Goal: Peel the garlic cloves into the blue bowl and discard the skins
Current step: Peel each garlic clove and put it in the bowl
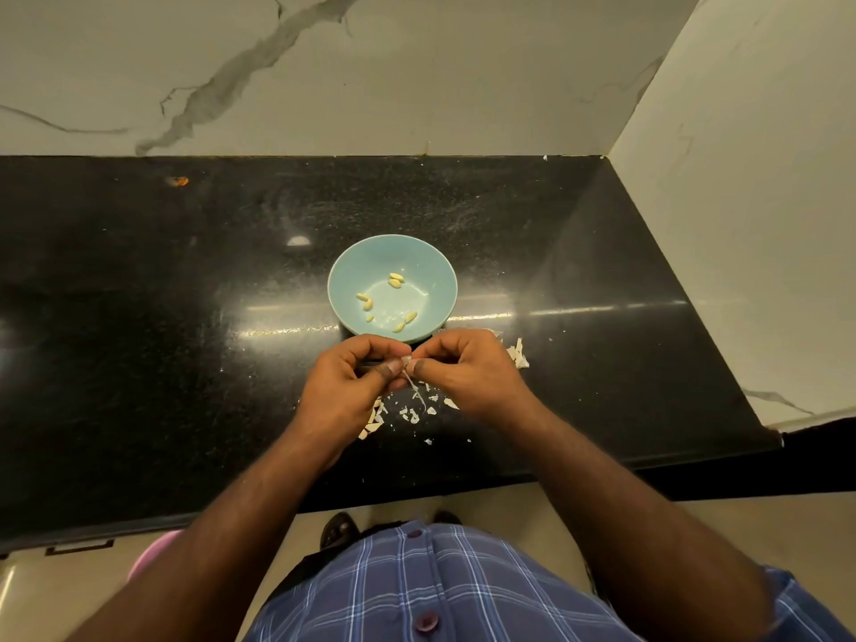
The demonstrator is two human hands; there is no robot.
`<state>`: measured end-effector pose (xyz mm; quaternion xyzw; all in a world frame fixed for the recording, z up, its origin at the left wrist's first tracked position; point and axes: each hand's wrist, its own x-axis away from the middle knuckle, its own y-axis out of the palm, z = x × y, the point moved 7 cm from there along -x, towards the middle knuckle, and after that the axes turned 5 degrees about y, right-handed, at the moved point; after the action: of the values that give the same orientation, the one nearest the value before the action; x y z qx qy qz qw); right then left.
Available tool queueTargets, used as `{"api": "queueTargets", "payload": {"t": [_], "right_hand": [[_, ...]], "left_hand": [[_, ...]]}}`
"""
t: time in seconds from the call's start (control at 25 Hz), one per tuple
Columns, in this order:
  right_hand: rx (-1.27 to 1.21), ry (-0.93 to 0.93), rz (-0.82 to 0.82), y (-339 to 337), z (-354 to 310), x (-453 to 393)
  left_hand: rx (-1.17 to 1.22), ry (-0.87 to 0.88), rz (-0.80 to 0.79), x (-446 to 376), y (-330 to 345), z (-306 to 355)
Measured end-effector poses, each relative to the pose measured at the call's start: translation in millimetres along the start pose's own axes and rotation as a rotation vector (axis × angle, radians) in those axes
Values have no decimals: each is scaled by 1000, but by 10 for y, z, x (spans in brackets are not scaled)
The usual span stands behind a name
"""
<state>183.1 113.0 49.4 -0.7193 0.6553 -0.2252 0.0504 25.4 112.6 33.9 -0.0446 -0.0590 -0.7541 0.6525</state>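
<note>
A light blue bowl [428, 266] stands on the black counter [162, 317] and holds several peeled yellowish garlic cloves [395, 280]. Just in front of the bowl, my left hand [352, 386] and my right hand [468, 373] meet fingertip to fingertip. Together they pinch a small garlic clove [406, 361], mostly hidden by my thumbs. A thin strip of skin [417, 391] hangs down from it. White skin scraps [412, 413] lie on the counter under and around both hands.
A larger pile of skins [519, 353] lies right of my right hand. A marble wall closes the counter at the back and right. The counter's front edge runs below my forearms. A pink object [153, 551] shows on the floor at lower left.
</note>
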Motion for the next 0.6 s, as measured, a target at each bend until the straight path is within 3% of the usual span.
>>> {"api": "queueTargets", "payload": {"t": [0.24, 0.48, 0.6], "right_hand": [[-53, 110, 2, 2, 65, 6], [118, 53, 46, 32, 38, 32], [-6, 87, 33, 30, 49, 32]], "left_hand": [[-5, 25, 21, 29, 10, 52], [28, 26, 36, 43, 34, 31], [62, 10, 61, 28, 11, -5]]}}
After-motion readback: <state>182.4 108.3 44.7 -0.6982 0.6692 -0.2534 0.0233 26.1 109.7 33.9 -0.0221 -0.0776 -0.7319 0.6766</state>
